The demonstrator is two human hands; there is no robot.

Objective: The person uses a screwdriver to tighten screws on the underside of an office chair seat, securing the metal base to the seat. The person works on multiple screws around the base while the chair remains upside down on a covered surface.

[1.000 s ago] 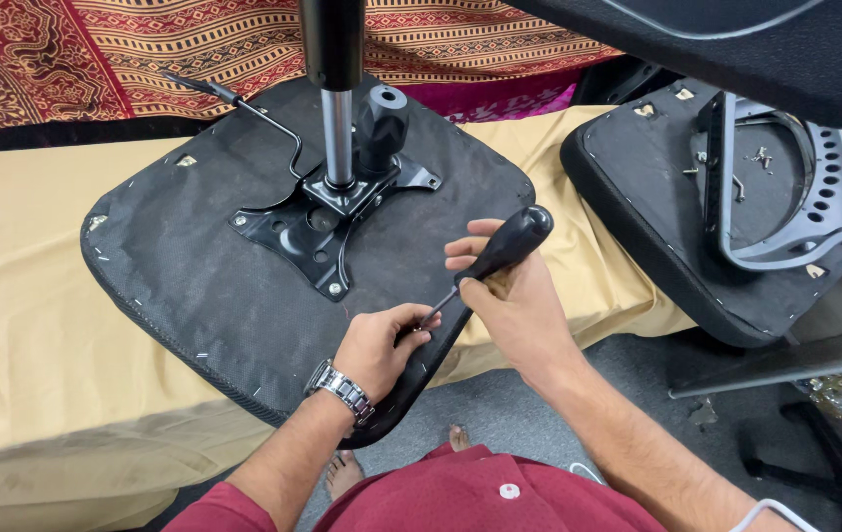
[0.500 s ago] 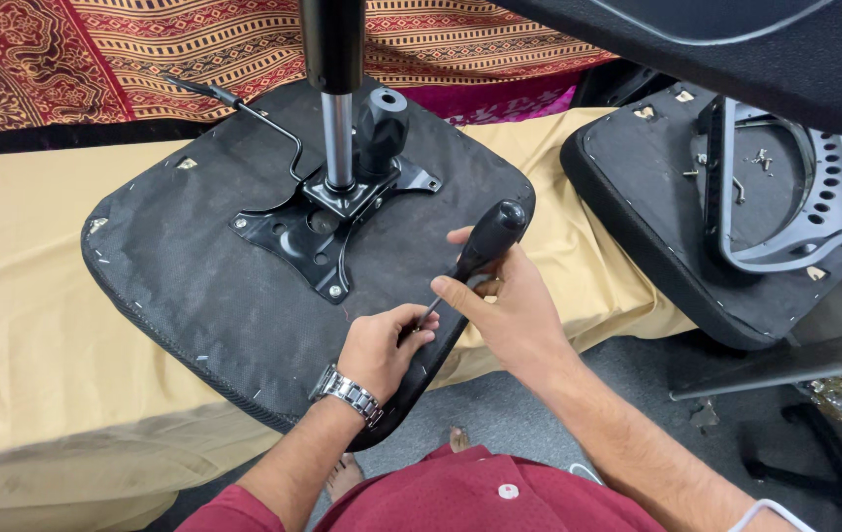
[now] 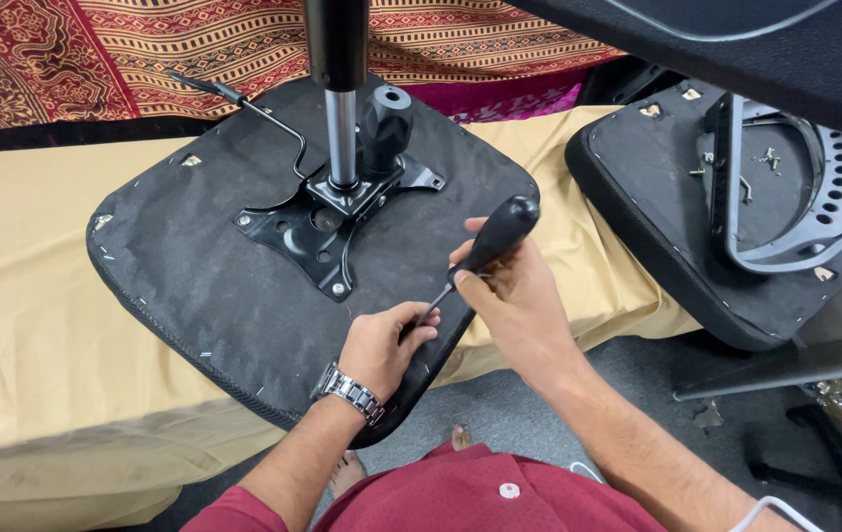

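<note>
1. Two hands are seen at lower centre of the head view: the right hand (image 3: 510, 296) is wrapped around the black handle of a screwdriver (image 3: 495, 241), and the left hand (image 3: 382, 345) is pinched narrowly on its metal shaft.
2. An upturned black chair seat (image 3: 204, 286) is lying on a tan-covered surface (image 3: 37, 296) at centre left, with the screwdriver tip at its near edge.
3. A metal mounting plate (image 3: 318, 222) with a gas-lift column (image 3: 339, 108) is fixed at centre top.
4. A second seat base (image 3: 657, 207) is resting at upper right.

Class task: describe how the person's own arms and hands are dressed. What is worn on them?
Both forearms are bare, both hands ungloved. The left hand has a silver metal-link wristwatch at its wrist. The right hand wears nothing. Dark red short sleeves show at the bottom edge.
</note>
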